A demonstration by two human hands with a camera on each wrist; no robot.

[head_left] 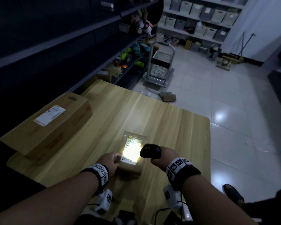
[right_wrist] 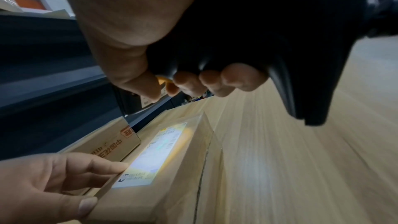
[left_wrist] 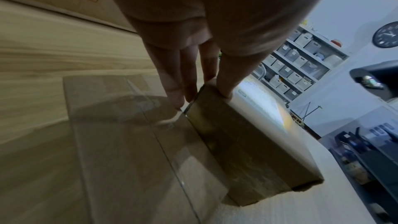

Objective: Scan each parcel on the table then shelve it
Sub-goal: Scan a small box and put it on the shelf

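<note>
The left hand point(head_left: 111, 161) pinches, fingers straight; the right hand point(head_left: 164, 157) curls tight.

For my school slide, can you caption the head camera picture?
The left hand holds a small parcel while the right hand shines a scanner on its label.
</note>
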